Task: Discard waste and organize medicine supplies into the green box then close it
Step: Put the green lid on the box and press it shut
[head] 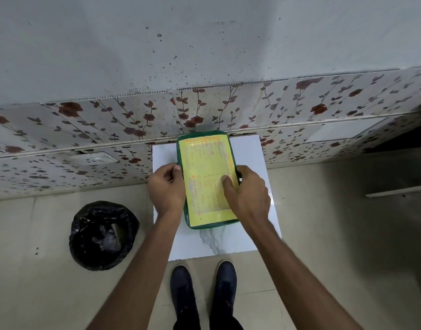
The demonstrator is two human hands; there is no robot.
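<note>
The green box (205,148) lies on a small white table (250,158), its lid down and covered by a yellow label with red print. My left hand (166,189) grips the box's left edge, thumb at the rim. My right hand (247,194) holds the right edge, with its thumb pressing on the yellow lid. The inside of the box is hidden. No loose medicine supplies show on the table.
A bin lined with a black bag (103,234) stands on the tiled floor to the left of the table, with some waste inside. A floral-tiled wall (85,129) runs right behind the table. My two dark shoes (202,289) stand at the table's near edge.
</note>
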